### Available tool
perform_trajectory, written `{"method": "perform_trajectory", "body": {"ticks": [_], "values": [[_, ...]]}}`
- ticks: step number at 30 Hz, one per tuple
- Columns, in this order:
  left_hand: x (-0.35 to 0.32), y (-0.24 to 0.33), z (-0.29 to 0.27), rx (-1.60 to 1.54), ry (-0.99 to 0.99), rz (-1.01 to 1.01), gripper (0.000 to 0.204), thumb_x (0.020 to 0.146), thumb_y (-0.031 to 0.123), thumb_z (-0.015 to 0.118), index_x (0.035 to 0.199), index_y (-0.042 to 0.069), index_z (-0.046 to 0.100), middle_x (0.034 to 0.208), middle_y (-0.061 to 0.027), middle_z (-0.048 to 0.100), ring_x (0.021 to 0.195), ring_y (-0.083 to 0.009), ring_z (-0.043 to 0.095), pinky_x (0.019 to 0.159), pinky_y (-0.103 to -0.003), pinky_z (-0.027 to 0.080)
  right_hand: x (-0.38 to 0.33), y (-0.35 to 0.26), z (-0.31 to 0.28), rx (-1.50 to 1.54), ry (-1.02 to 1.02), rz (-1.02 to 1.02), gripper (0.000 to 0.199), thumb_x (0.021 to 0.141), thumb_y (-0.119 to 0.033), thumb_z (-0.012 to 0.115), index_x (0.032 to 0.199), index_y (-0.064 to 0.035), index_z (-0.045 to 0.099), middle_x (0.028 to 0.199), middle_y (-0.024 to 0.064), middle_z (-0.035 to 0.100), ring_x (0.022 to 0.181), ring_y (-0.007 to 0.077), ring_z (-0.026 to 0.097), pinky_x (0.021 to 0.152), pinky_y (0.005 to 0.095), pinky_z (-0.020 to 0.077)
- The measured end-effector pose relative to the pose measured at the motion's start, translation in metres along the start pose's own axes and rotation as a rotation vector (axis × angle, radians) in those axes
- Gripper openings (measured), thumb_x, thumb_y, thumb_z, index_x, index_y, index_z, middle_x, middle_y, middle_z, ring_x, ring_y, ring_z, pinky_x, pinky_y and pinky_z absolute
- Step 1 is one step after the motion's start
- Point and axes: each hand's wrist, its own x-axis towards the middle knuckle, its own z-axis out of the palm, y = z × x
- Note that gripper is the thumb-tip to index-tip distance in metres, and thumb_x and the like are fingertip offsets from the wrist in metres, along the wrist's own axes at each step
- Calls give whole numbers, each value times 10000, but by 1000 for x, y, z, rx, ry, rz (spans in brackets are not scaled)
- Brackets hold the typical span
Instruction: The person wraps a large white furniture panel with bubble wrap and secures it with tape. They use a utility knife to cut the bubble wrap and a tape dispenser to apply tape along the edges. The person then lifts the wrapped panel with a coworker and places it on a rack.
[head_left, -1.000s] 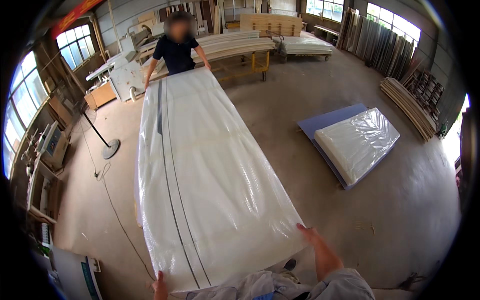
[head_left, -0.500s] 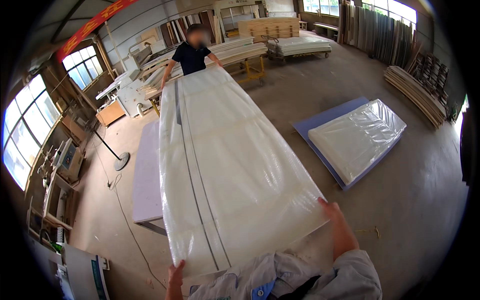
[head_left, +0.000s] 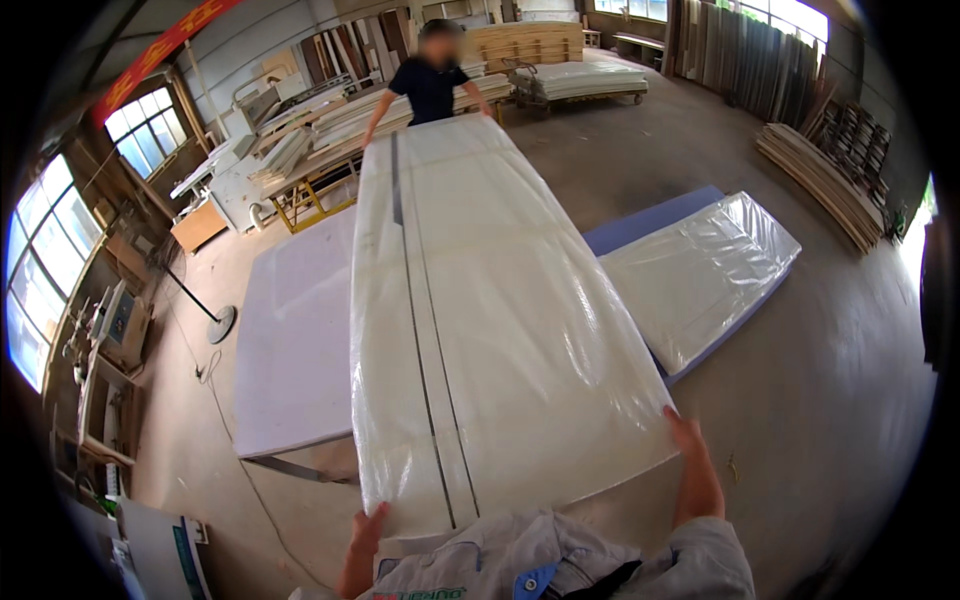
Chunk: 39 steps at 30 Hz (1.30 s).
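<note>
A long white door panel (head_left: 510,330), wrapped in clear plastic film and marked with dark lengthwise strips, stretches away from my body. At its near left corner my left hand (head_left: 367,530) is closed on the edge, thumb on top. My right hand (head_left: 686,434) grips the near right corner in the same way. The undersides of both hands' grips are hidden by the panel. A co-worker in a dark shirt (head_left: 430,92) holds the far end with both hands. The panel hangs level between us, overlapping the right side of a pale lilac-topped table (head_left: 290,350).
To the right, a plastic-wrapped stack of panels (head_left: 710,275) lies on a blue sheet (head_left: 655,220). A stand with a round base (head_left: 222,325) and a cable stand left of the table. Stacked boards (head_left: 340,135) lie behind the co-worker; a loaded cart (head_left: 590,82) stands at the back.
The door panel, with both my hands and the co-worker on it, has shifted right in view. More of the lilac table shows, and the panel now covers part of the blue sheet.
</note>
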Motion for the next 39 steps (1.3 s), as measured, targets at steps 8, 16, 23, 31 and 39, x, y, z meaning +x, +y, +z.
{"method": "perform_trajectory", "body": {"ticks": [8,16,23,31,39], "values": [[98,92,79,40,-40,143,562,834,371,844,1167,-59,705,1007,-132,736,868,-187,683,747,-375,560,95,39,8,-24,-7,165,939,822,-705,714,1347,66,610,1388,259,603,1316,331,560,1090,428,420],[260,230,148,267,19,192,676,777,408,857,1121,-138,658,1011,-213,737,888,-251,719,748,-401,574,144,-60,42,14,56,393,1093,812,-780,652,1380,146,529,1451,291,539,1382,370,497,1142,439,374],[384,325,313,117,-161,247,612,759,378,874,1106,-84,672,989,-172,744,863,-237,717,717,-387,576,319,-109,19,112,170,388,1079,809,-766,676,1355,156,550,1426,300,556,1351,371,521,1120,449,385],[529,506,455,226,-171,249,687,734,438,885,1129,-81,670,1072,-198,732,970,-290,720,829,-413,564,479,-198,55,153,223,437,968,839,-722,690,1303,124,611,1285,231,657,1140,335,647,970,448,511],[757,673,589,313,-311,331,661,747,447,886,1083,-80,673,1042,-218,729,950,-292,723,823,-417,563,627,-298,155,361,291,542,987,821,-714,724,1257,164,618,1297,243,652,1167,332,632,993,429,499]]}}
